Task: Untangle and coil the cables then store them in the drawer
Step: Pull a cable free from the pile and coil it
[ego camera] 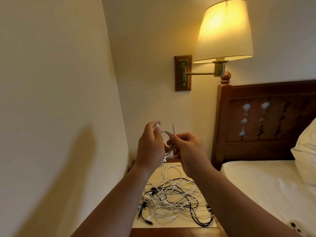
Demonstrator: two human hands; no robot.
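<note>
A white cable coil (167, 134) hangs in the air between my hands, above the nightstand. My left hand (151, 143) grips one side of the coil, with a white plug end showing at its fingertips. My right hand (186, 148) pinches the other side, and a short connector end sticks up above its thumb. Below lies a tangled heap of white and black cables (172, 200) on a pale mat (174, 224) on the wooden nightstand (171, 232). No drawer is visible.
A cream wall runs close along the left. A lit wall lamp (224, 31) on a brass arm hangs above the nightstand. The bed (266, 185) with white sheets, a pillow and a dark wooden headboard (266, 120) borders the right.
</note>
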